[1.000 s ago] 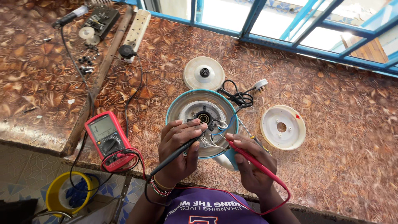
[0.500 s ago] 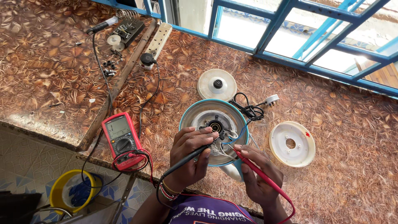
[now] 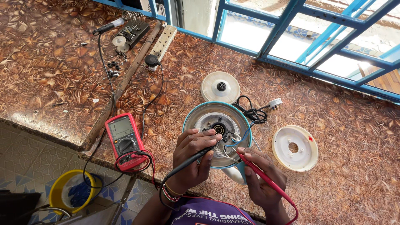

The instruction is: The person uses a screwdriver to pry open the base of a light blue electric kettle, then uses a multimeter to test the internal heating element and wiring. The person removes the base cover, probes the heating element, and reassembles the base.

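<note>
The left hand (image 3: pixel 193 156) is closed around a black probe (image 3: pixel 187 164) whose tip reaches into the open underside of an upturned kettle (image 3: pixel 216 135), while the right hand (image 3: pixel 262 179) pinches a red probe (image 3: pixel 260 175) with its tip at the wiring just right of the kettle's centre. The kettle sits under both hands near the front edge of the brown patterned counter (image 3: pixel 346 166), with a red multimeter (image 3: pixel 123 141) to its left at the same edge, a white round base plate (image 3: pixel 295 148) to its right, and a round cover (image 3: pixel 220 87) and a coiled black cord (image 3: pixel 250 112) just behind it
</note>
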